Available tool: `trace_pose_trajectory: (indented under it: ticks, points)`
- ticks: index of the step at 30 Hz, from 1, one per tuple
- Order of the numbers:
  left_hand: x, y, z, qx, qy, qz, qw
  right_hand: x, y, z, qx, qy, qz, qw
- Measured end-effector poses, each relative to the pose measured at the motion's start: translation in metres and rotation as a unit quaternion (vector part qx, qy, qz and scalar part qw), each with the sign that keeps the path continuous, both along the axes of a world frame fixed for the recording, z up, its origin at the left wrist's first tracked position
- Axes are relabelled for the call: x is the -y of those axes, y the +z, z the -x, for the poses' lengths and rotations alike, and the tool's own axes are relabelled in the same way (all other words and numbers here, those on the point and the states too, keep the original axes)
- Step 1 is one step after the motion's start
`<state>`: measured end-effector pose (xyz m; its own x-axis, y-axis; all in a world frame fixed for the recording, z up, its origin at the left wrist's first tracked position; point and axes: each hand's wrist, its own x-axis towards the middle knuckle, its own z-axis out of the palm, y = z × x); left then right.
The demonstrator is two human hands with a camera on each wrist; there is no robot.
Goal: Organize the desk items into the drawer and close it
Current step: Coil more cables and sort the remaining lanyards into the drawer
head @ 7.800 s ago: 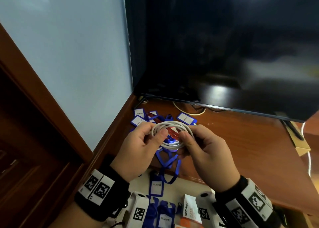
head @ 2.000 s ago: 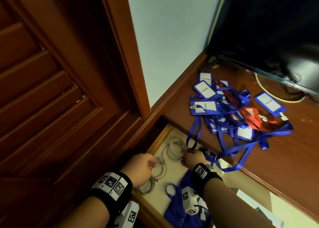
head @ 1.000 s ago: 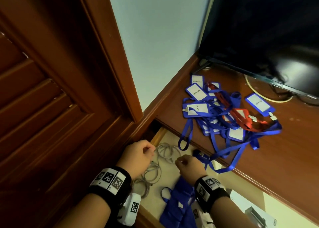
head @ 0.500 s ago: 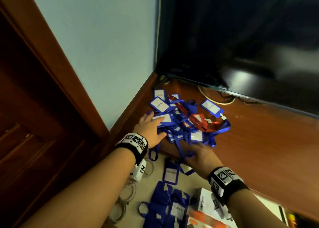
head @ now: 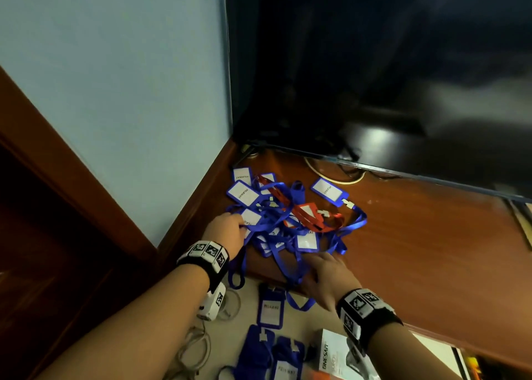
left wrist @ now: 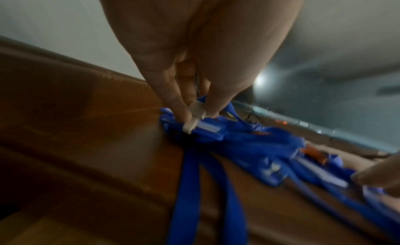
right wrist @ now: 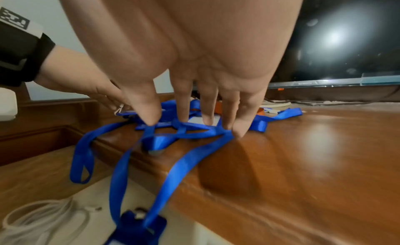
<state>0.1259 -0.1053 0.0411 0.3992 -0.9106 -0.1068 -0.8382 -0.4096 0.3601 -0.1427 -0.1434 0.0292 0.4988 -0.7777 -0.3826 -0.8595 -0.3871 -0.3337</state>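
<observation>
**A:** What lay nearest the person?

**B:** The open drawer (head: 293, 319), below the front edge of the surface (head: 417, 244). In it were a coiled white cable (head: 198, 348) on the left, several blue badge holders (head: 270, 310), and a white box (head: 331, 356) on the right.

**A:** And the right hand?

**B:** The right hand (head: 325, 279) was at the front edge of the surface, fingers straight and spread, their tips pressing down on blue lanyard straps (right wrist: 194, 129). It gripped nothing. Two of those straps hung over the edge down to a badge holder in the drawer.

**A:** The left hand?

**B:** The left hand (head: 227, 230) was a little farther back, at the left side of the pile of lanyards and badges (head: 288, 218). In the wrist view, its thumb and fingers (left wrist: 173, 98) were pinching a pale plastic clip (left wrist: 195, 115) fixed to a blue holder. That view was blurred, so I could not tell more.

**A:** Where was the pile itself?

**B:** On the surface, in the corner near the wall (head: 129, 92). It was mostly blue, with a red lanyard and badge (head: 311, 212) tangled in the middle. One blue badge (head: 328, 192) lay at its far right.

**A:** Behind that?

**B:** A dark screen (head: 388, 77) stood at the back of the surface, with a pale cable (head: 331, 178) looping beneath its lower edge.
</observation>
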Motion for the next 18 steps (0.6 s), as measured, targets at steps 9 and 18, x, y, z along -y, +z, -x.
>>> trace_pose_trajectory:
  ticks: [9,18]
  points:
    - [-0.024,0.147,0.022,-0.186,-0.02,0.249,0.95,0.011,0.097,-0.039,0.277,-0.029,0.013,0.96]
    - [-0.047,0.281,0.042,-0.459,-0.06,0.334,0.821,-0.015,0.201,-0.033,0.55,-0.036,-0.012,0.834]
